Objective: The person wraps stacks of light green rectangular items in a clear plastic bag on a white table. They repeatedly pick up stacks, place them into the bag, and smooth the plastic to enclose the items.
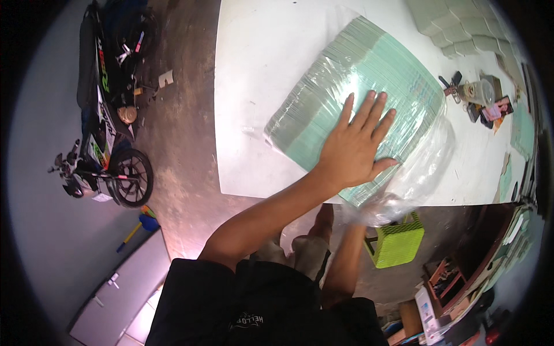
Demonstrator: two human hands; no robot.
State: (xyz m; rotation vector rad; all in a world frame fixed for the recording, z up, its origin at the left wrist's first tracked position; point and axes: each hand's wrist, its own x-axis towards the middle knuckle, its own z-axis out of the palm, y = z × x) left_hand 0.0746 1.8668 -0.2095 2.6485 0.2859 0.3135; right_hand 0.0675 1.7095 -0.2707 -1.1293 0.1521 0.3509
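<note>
A thick bundle of thin, pale green folded sheets [320,124] lies tilted on the white table, inside a clear plastic bag [430,153]. Its shiny film wraps the bundle, and loose film bunches at the near right corner. My left hand [359,138] rests flat on top of the bundle, fingers spread, holding nothing. At the table's front edge, my right hand [381,209] is by the loose end of the bag. Film and motion blur cover its fingers, so its grip does not show.
On the white table [248,127] at the right lie a clear plastic cup [478,92], keys and small items. Green stacks [461,26] stand at the far right. A green stool [398,242] is below the front edge. A motorcycle [107,127] stands at the left.
</note>
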